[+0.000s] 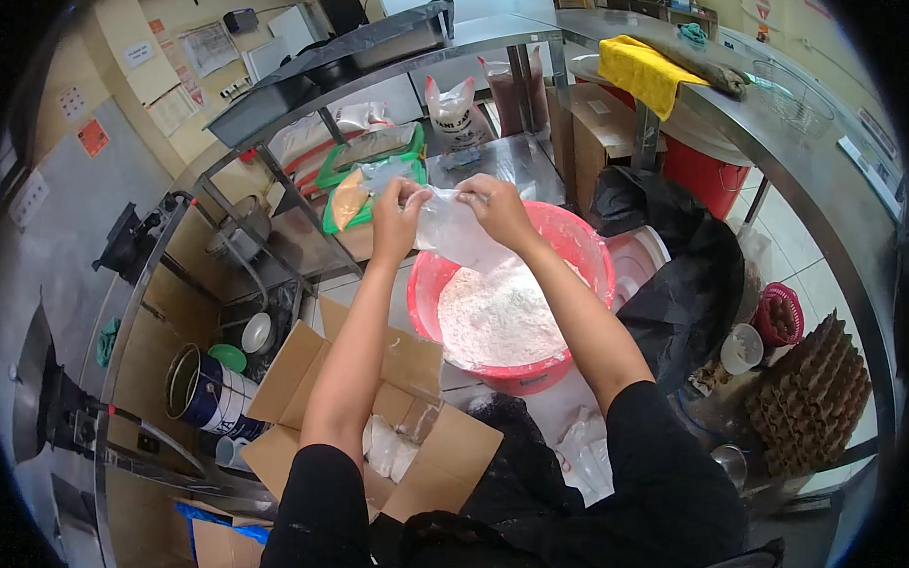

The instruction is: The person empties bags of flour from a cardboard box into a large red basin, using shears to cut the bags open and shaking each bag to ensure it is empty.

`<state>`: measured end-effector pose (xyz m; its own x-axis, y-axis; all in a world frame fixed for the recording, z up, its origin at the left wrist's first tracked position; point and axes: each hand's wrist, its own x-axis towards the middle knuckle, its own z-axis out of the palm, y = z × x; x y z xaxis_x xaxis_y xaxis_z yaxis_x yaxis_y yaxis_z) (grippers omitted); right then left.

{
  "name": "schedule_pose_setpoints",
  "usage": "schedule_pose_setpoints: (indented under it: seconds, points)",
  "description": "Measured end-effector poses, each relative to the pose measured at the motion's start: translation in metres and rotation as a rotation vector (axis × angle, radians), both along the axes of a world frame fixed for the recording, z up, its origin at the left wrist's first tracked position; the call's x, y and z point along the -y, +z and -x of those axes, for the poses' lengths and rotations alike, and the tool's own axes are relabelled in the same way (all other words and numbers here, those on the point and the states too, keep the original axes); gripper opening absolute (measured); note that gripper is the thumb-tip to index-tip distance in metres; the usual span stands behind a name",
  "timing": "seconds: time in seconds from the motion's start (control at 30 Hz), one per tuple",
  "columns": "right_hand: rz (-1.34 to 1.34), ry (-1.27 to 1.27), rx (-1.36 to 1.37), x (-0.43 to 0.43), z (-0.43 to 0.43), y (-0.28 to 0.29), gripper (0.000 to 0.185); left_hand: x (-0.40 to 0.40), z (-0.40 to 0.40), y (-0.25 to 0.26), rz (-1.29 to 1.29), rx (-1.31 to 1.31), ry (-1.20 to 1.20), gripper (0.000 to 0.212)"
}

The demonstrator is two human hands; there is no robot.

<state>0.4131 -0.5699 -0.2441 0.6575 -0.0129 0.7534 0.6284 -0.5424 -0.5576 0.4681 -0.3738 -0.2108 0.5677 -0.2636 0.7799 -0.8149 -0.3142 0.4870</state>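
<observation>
My left hand point(398, 216) and my right hand point(496, 210) pinch the top edge of a clear plastic bag point(456, 228), one at each side. The bag hangs over the far left part of a large red plastic tub point(604, 267). A heap of white powder point(498, 315), like flour, lies in the tub. Whether the bag holds anything is hard to tell. Beyond my left hand, a small bag of orange-tan powder point(348, 199) rests on a green-edged tray or lid point(363, 219).
An open cardboard box point(448, 460) with white bags stands near me, left of the tub. Black plastic sheeting point(680, 269) and stacked egg trays point(811, 394) are at right. A steel counter point(789, 153) with a yellow cloth point(642, 69) curves around the far side.
</observation>
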Motion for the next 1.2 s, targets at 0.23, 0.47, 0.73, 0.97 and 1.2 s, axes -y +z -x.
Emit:
schedule_pose_setpoints:
  seconds: [0.23,0.47,0.73,0.97,1.2]
  points:
    - [-0.413,-0.101,0.100,0.018,0.003,-0.008,0.013,-0.006,0.031,-0.036,-0.065,-0.513,-0.170,0.025]
    - [-0.352,-0.196,0.045,0.022,0.017,-0.009,0.011,-0.019,0.008,0.014,-0.235,-0.052,0.097,0.022]
    - [-0.192,-0.310,0.141,0.043,0.020,-0.001,0.009,-0.107,0.070,-0.032,-0.104,-0.156,0.153,0.034]
    - [-0.153,-0.522,0.228,0.039,0.024,-0.021,0.006,-0.220,0.215,-0.189,-0.616,-1.003,-0.074,0.063]
    - [-0.077,-0.484,0.217,0.023,0.064,-0.013,0.008,-0.243,0.307,-0.280,-0.574,-1.086,-0.004,0.068]
